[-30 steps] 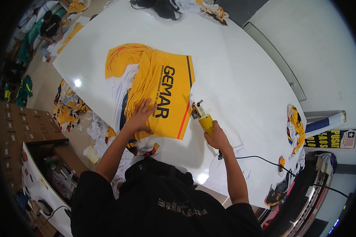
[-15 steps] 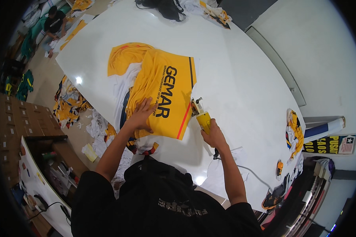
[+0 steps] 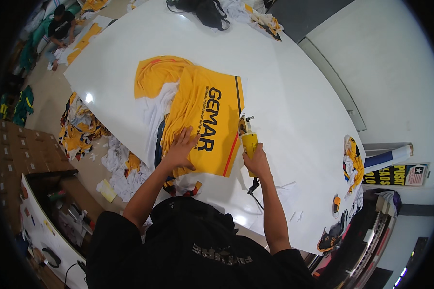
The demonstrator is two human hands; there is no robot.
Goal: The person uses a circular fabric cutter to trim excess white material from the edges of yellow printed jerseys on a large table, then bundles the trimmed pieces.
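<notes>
Cloth (image 3: 197, 111) on the table (image 3: 294, 91), cutter (image 3: 249, 143) at the cloth's right edge
Left hand (image 3: 180, 151) on the cloth; fabric heap (image 3: 81, 131) left of it, on the floor (image 3: 50, 103); fabric bundle (image 3: 354, 166) well to its right.

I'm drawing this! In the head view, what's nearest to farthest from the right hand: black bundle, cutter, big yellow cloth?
1. Cutter: in the right hand.
2. Big yellow cloth: left, under the left hand.
3. Black bundle: at the table's far edge.
</notes>
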